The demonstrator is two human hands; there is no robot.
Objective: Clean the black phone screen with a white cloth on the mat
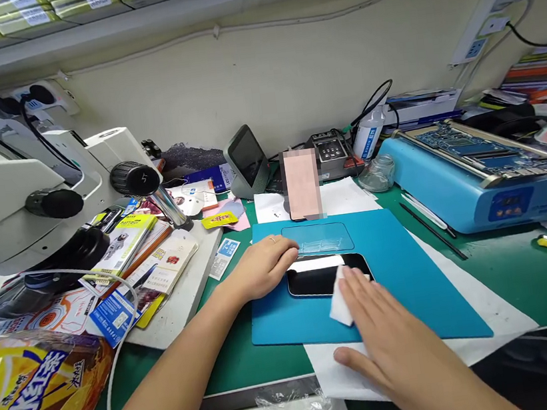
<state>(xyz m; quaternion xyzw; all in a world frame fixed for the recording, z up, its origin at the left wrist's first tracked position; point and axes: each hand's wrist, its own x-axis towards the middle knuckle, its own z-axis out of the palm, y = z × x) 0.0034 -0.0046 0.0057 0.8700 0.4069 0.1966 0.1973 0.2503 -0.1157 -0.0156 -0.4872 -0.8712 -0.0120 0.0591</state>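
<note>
Right hand: fingers straight, close together, thumb spread wide; fingertips pressing folded white wipe against right end of black-screened phone. Left hand: fingers lightly bent at phone's upper left corner; cannot tell if they grip it. Phone lies flat between both hands' fingers, screen up, on blue mat. Clear sheet just beyond left fingertips. Green table right of right fingers, past mat.

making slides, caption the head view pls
Right hand holds a white wipe against a dark-screened phone on a blue mat, left hand at the phone's left end.
</note>
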